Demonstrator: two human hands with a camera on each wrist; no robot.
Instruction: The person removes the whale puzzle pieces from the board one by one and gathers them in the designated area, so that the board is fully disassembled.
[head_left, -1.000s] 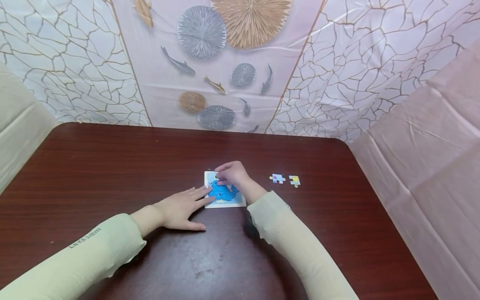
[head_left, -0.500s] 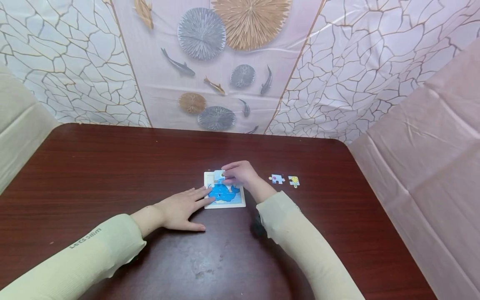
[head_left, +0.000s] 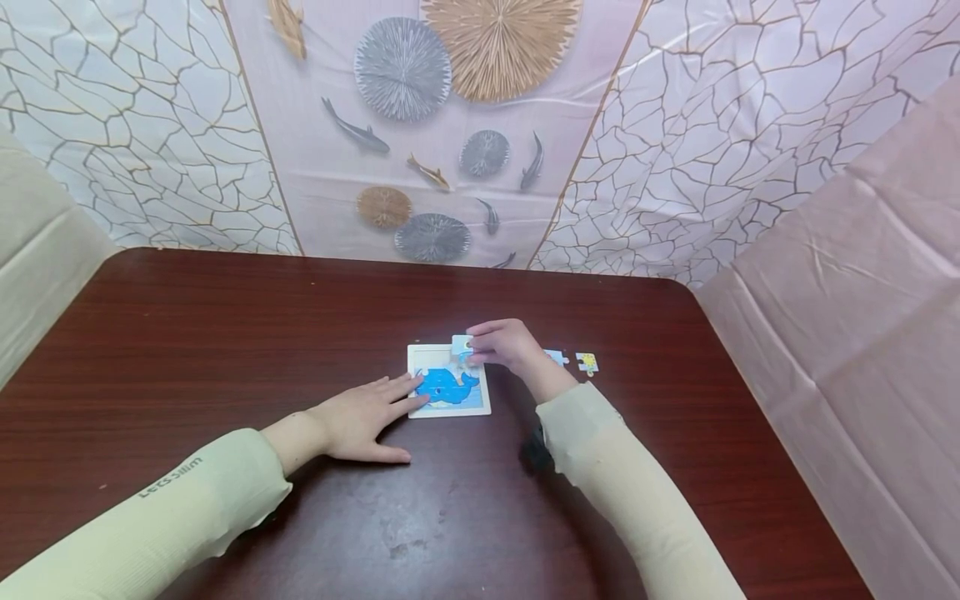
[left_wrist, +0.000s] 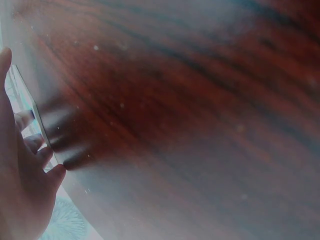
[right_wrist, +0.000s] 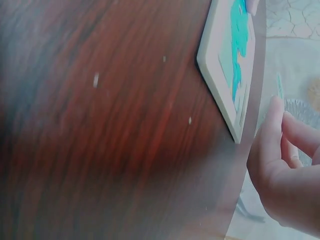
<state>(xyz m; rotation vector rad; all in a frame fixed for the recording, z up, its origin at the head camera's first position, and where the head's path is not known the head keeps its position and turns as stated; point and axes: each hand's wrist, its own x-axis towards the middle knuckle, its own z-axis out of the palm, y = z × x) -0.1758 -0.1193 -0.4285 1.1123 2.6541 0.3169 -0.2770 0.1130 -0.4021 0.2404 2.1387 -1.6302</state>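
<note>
A white-framed puzzle board with a blue whale picture lies on the table. My left hand rests flat with spread fingers, its fingertips over the board's left edge; the left wrist view shows those fingers at the rim. Between thumb and fingers my right hand pinches a light-blue puzzle piece, raised over the board's upper right part. In the right wrist view the piece appears edge-on, apart from the board. The upper strip of the board shows a bare slot above the whale.
Two loose puzzle pieces lie right of the board: one with a yellow sun, and a light-blue one partly hidden behind the right hand. The dark red wooden table ends at a patterned curtain behind.
My right hand has lifted the puzzle piece out of the board's top row and moved right with it, uncovering the slot. The left hand has stayed in place.
</note>
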